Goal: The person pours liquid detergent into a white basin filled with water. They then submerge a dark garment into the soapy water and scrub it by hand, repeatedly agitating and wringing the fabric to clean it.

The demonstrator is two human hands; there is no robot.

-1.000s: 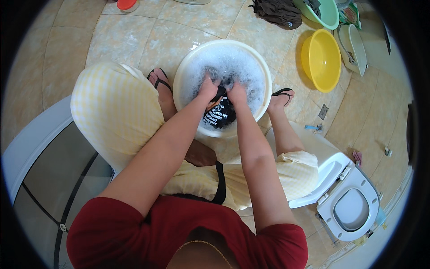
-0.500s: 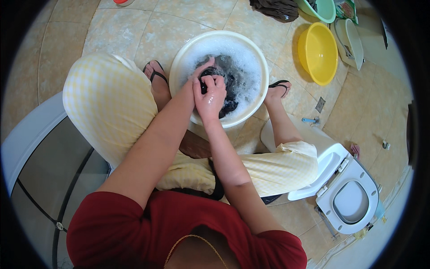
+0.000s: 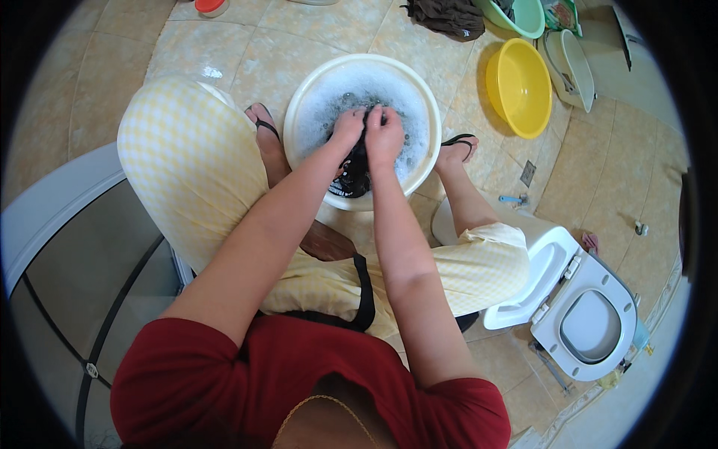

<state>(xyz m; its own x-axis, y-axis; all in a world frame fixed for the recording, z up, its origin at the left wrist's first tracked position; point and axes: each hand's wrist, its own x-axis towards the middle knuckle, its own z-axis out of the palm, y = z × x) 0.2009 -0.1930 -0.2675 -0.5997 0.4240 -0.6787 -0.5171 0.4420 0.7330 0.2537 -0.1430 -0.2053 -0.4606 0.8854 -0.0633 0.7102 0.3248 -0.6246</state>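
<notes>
A wet black garment (image 3: pixel 353 173) with white print hangs between my hands over a round cream basin (image 3: pixel 294 97) of foamy water (image 3: pixel 366 77). My left hand (image 3: pixel 348 127) grips the cloth from its left side, fingers curled. Close beside it, my right hand (image 3: pixel 384 137) closes round the upper part of the same cloth. The garment's lower end lies against the near inside of the basin, and some of it is hidden under my hands and the suds.
A yellow basin (image 3: pixel 493 82) stands on the tiled floor at right. Behind it are a green basin (image 3: pixel 532 28), a dark cloth heap (image 3: pixel 449 18) and a white basin (image 3: pixel 582 71). A toilet (image 3: pixel 535 247) with its lid up is at near right. A red-lidded jar (image 3: pixel 212 7) sits far left.
My hands have drawn apart from their overlapped position and now sit side by side. More of the black garment shows, lifted above the suds toward the near rim.
</notes>
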